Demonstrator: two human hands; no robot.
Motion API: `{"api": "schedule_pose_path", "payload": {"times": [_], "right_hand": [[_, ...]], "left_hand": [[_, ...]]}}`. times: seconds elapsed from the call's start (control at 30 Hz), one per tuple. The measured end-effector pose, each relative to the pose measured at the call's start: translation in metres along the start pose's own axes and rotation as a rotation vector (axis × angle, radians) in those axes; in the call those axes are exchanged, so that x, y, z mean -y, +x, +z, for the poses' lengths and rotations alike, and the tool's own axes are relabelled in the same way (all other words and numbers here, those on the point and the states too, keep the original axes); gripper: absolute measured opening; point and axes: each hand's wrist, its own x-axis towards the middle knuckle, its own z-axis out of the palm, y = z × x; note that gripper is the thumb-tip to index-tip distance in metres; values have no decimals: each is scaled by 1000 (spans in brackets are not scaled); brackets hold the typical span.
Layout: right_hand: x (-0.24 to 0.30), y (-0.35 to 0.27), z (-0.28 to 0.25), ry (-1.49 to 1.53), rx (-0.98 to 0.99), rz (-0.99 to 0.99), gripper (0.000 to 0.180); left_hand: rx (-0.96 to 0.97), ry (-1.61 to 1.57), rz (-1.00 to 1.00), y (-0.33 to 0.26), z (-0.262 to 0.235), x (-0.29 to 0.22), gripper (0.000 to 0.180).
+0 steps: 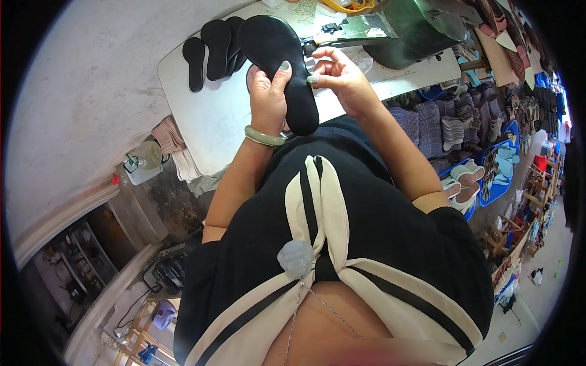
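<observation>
Holding a smooth black sole-shaped piece (pixel 298 93) above the near edge of a glossy white tabletop (pixel 204 131), with broad end away from the body and heel end nearest. Clasping its left side in the grip of the left hand (pixel 267 97), with thumb on top. Touching its right edge with the thumb of the right hand (pixel 343 80), forefinger curled; cannot tell whether pinching. At left, more flat black soles (pixel 213 46); at right, a rounded dark-green machine (pixel 418 36).
</observation>
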Motion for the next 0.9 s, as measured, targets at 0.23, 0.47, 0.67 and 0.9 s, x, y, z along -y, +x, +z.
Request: {"api": "schedule_pose_path", "payload": {"times": [0.23,0.47,0.67,0.9], "right_hand": [[-5,-7,2,250,69,132,47],[1,-25,12,12,-20,-89,52],[12,-27,7,204,107,126,55],[-21,-24,10,369,23,60,45]], "left_hand": [[103,-278,-251,-14,8,-26,26],[140,-214,-304,-16,5,-24,31],[127,-275,-297,-21,9,-34,21],[183,-256,-299,-21,2,-28,31]]}}
